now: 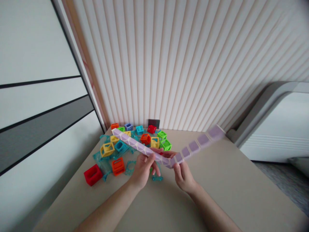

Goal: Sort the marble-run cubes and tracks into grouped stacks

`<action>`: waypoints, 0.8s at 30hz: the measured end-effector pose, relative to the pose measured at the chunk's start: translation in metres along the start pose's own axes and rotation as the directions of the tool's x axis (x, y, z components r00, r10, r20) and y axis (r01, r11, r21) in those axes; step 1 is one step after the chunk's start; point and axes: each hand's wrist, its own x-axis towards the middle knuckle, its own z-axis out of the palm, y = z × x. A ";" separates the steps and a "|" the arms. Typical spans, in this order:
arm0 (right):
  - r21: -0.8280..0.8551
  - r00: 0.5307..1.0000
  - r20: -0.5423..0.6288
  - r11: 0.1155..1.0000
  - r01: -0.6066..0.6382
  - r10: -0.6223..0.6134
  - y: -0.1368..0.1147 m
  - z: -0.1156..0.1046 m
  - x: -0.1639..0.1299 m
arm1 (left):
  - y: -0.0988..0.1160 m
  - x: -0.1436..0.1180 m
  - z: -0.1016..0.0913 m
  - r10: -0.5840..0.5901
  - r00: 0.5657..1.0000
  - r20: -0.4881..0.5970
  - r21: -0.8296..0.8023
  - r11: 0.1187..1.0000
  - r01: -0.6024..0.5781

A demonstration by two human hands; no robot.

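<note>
Lilac plastic fills both hands: a long strip of linked segments (169, 151), matte and smooth-looking, each piece a small wedge or square hinged to the next. The left hand (143, 169) has its fingers curled shut around the strip a little left of the middle of the frame, thumb on top. The right hand (183, 175) pinches it just beside, fingers folded under and thumb pressed on the upper face. Between the two hands the strip bends into a shallow V. From the left hand it runs up and left, ending above the scattered pieces; from the right hand it climbs toward the right, its far end blurred.

Under and behind the left hand lies a heap of small hollow cubes (142, 139), open-framed, in yellow, orange, green, blue and red, mixed with flat translucent teal pieces (130, 167) with cut-out middles. One solid-looking red block (93, 175) sits apart at the lower left of the heap. All rest on a plain beige tabletop (229, 187), dull in finish. Behind it a wall of narrow vertical ribs (181, 64) fills the upper frame, with a small dark rectangle (154, 123) at its foot.
</note>
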 end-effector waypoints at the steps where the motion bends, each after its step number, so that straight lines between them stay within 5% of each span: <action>1: -0.006 1.000 -0.009 1.000 -0.011 0.011 0.001 -0.001 0.001 | -0.001 -0.003 0.001 0.005 0.998 0.055 0.043 0.999 -0.008; 4: -0.040 0.999 -0.037 0.999 -0.019 0.018 0.006 -0.005 0.004 | 0.000 -0.008 0.004 0.017 0.992 0.128 0.141 0.989 -0.035; 16: 0.242 0.978 0.049 0.947 -0.210 0.204 -0.009 0.010 0.005 | -0.006 0.002 0.002 0.003 0.999 -0.032 0.093 0.996 0.000; 24: 0.279 0.973 -0.042 0.938 -0.207 0.227 -0.006 0.009 0.008 | -0.007 0.001 -0.001 0.028 0.998 -0.061 0.089 0.996 -0.023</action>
